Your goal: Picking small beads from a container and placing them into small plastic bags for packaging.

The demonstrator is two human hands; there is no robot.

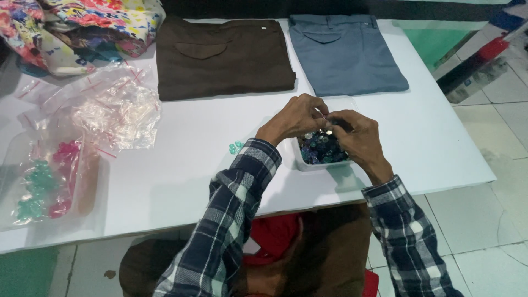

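I have both hands over the tub [300,159] of dark buttons on the surface [181,181]. My left hand [294,118] and right hand [357,135] pinch together on something tiny I can't make out. Two green buttons [235,147] lie out; the tub looks full.

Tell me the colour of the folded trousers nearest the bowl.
Grey-blue trousers, seen in the head view.
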